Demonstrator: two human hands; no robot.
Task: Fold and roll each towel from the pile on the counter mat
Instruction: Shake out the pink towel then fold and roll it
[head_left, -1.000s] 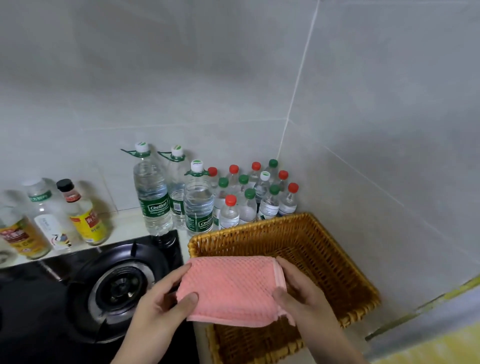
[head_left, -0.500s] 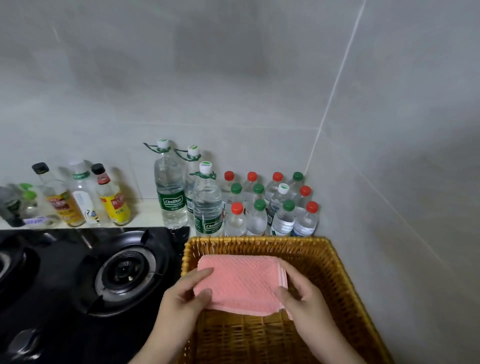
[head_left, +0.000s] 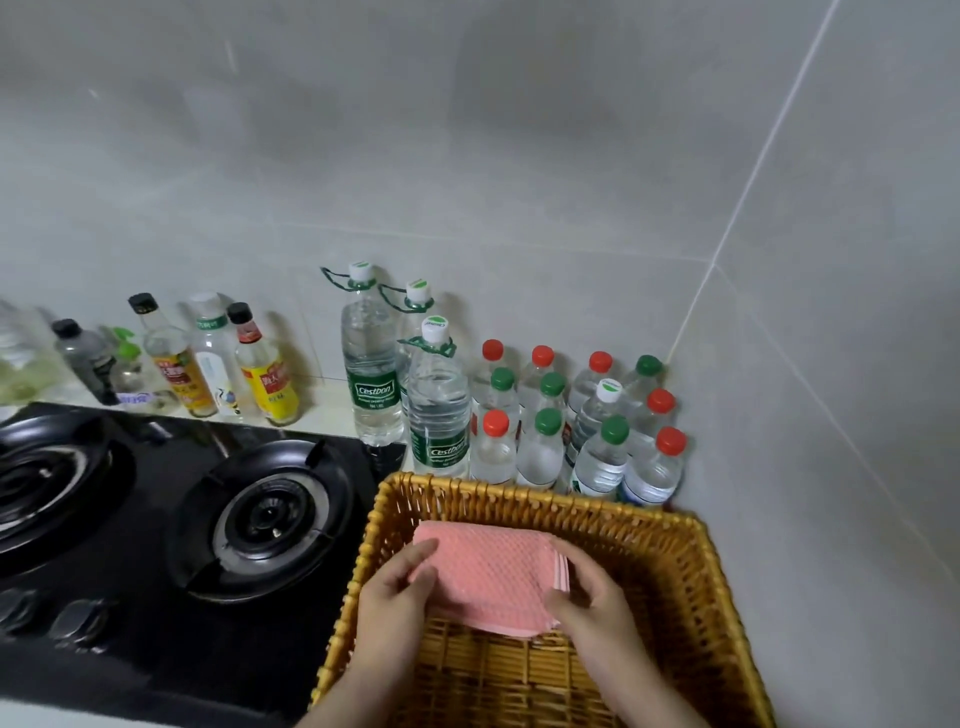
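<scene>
Pinching the towel (head_left: 491, 574) — left hand (head_left: 394, 597), right hand (head_left: 592, 605) — over the basket (head_left: 691, 571), bottles (head_left: 543, 452) behind

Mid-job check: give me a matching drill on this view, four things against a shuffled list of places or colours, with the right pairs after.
Things:
1. pink towel
2. wicker basket
3. gas stove
4. small water bottles

Places or colours:
A. black, left of the basket
B. gripped by the left hand and the right hand
C. mostly red and green caps, by the back wall
D. woven, under the towel, right of the stove

Pairs: 1-B, 2-D, 3-A, 4-C
</scene>
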